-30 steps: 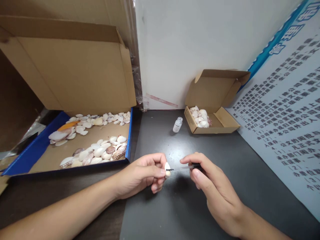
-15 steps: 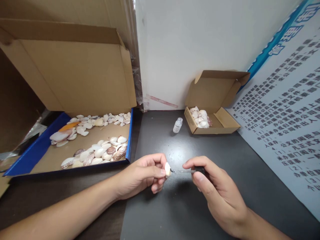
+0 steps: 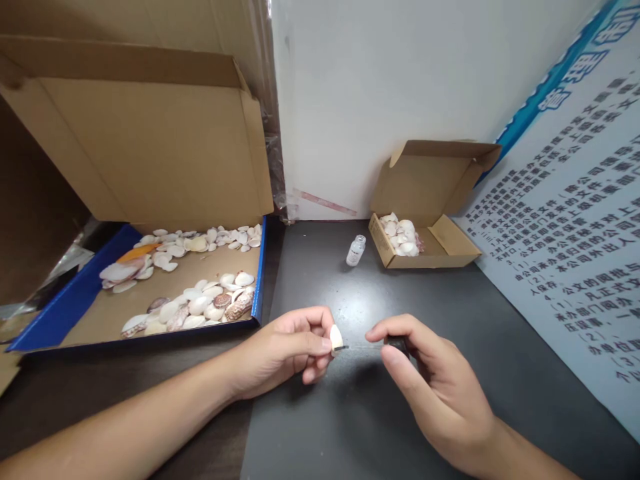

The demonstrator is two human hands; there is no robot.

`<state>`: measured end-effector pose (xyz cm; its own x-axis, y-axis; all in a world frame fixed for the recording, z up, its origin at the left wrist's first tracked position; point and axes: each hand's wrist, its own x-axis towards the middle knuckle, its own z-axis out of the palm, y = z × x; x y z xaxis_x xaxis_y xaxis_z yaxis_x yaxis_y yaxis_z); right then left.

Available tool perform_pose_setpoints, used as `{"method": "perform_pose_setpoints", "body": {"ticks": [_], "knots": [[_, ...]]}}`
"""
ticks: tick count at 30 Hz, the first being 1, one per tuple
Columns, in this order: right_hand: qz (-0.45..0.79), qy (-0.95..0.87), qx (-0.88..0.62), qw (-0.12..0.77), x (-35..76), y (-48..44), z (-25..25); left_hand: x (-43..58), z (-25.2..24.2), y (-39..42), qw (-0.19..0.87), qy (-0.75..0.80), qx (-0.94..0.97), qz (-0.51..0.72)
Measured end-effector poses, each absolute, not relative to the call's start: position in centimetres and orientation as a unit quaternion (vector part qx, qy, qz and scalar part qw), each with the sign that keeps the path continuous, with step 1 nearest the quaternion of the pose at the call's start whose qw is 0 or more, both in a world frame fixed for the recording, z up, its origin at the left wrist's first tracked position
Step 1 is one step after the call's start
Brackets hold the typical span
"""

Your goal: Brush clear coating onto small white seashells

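Observation:
My left hand point(image 3: 300, 347) pinches a small white seashell point(image 3: 336, 337) upright between thumb and fingertips. From the right, my right hand point(image 3: 435, 380) grips the black cap of a thin brush point(image 3: 397, 343). The brush has a clear stem and a dark tip, which touches the lower edge of the shell. Behind both hands stands a small glass bottle point(image 3: 355, 251) with a white label and no cap, holding clear or whitish contents.
At the left, a large open blue-edged cardboard box point(image 3: 257, 293) holds many loose seashells point(image 3: 197, 307). A smaller open cardboard box point(image 3: 435, 259) with white shells point(image 3: 401, 237) stands at the back right. A printed board point(image 3: 575, 220) leans along the right side.
The brush tip has shifted slightly down along the shell's edge, and my right hand has tilted a little with it. My left hand and the shell stay in place.

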<state>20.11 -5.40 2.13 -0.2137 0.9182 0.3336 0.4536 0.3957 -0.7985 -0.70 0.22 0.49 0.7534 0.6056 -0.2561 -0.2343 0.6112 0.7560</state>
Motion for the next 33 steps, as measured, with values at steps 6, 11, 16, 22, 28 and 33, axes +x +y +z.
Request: {"method": "perform_pose_setpoints", "body": {"ticks": [6,11,16,22,28,33], "knots": [[0.28,-0.719,-0.478,0.42,20.14,-5.53,2.23,-0.7,0.47,0.18,0.861,0.253,0.369,0.241],[0.276,-0.719,-0.481,0.419,20.21,-5.65,1.95,-0.73,0.46,0.2,0.863,0.247,0.37,0.24],[0.274,-0.715,-0.486,0.422,20.15,-5.57,1.91,-0.78,0.46,0.2,0.862,0.25,0.369,0.241],[0.27,-0.711,-0.495,0.42,20.17,-5.55,1.69,-0.7,0.42,0.16,0.859,0.243,0.377,0.246],[0.265,-0.717,-0.494,0.414,20.34,-5.5,1.46,-0.59,0.31,0.15,0.851,0.248,0.39,0.249],[0.241,-0.72,-0.495,0.423,20.16,-5.37,1.73,-0.67,0.17,0.15,0.85,0.244,0.402,0.239]]}}
